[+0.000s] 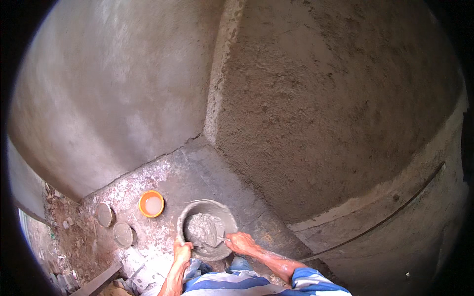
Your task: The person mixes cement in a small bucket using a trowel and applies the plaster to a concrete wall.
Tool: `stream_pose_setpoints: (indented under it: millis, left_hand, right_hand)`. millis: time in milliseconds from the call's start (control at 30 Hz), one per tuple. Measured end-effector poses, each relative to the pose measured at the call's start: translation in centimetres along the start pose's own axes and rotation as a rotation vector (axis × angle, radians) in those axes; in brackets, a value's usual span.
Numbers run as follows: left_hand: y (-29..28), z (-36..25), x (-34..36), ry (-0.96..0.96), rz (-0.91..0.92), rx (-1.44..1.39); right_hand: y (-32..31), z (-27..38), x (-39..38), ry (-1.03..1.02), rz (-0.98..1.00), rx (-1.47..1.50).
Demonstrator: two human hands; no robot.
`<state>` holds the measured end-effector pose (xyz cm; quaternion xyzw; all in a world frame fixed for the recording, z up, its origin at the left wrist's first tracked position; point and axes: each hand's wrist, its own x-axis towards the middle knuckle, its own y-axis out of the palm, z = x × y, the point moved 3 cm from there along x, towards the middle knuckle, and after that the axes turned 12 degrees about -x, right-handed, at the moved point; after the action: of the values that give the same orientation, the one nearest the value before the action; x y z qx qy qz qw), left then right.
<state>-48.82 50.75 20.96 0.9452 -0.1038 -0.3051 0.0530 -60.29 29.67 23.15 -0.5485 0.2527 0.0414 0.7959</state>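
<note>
A round grey basin (224, 213) stands on the floor right in front of my legs, with wet grey mortar (201, 227) heaped inside it. My left hand (183, 248) is closed round the basin's near left rim. In my right hand (240, 242), at the right side of the basin, is the handle of a trowel (218, 239). Its blade reaches into the mortar, so part of it is hidden.
Left of the basin stand an orange bucket (141, 203) of cloudy water and two small grey pails (124, 235). Rubble and a wooden board (97, 281) lie at lower left. Two plastered walls meet in a corner ahead; the right wall (316, 108) is rougher and darker.
</note>
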Motion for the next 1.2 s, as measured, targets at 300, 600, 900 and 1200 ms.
stream_pose_setpoints:
  millis: [300,600,900,1200]
  left_hand:
    - [-7.8,1.2,-2.5,0.313,-0.493,-0.402]
    - [-11.0,1.8,-5.4,0.199,-0.699,-0.111]
    - [3.9,4.8,-0.8,0.046,-0.356,0.077]
    - [15.4,5.4,-2.4,0.327,0.205,0.328]
  right_hand:
    - [-18.8,9.1,1.0,-0.866,-0.261,0.219]
    - [-31.5,-24.6,-1.5,-0.051,-1.136,0.855]
    - [-7.5,-26.5,-13.5,0.423,-0.696,0.035]
    - [-3.4,-11.7,-1.1,-0.1,-0.099,-0.878]
